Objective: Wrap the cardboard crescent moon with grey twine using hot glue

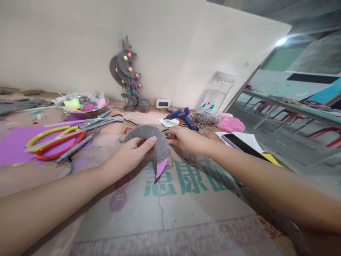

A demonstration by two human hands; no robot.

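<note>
My left hand (135, 153) grips a crescent shape (160, 142), thumb on top and fingers beneath. Grey yarn wraps most of the crescent, and its lower tip shows bare purple. Just right of the crescent is my right hand (183, 138), its fingers pinched together near the edge; what they hold is too small to make out. Loose grey yarn (190, 157) lies below the right hand. Behind that hand are a blue glue gun (182, 115) and a heap of grey yarn (204, 120).
Orange-handled scissors (61, 145) and yellow-handled scissors (50, 137) lie left on purple sheet (13, 142). A bowl (82, 112), a decorated grey hanging (128, 74), a small clock (163, 103) and a bottle (214, 96) stand behind. A phone (245, 146) lies right.
</note>
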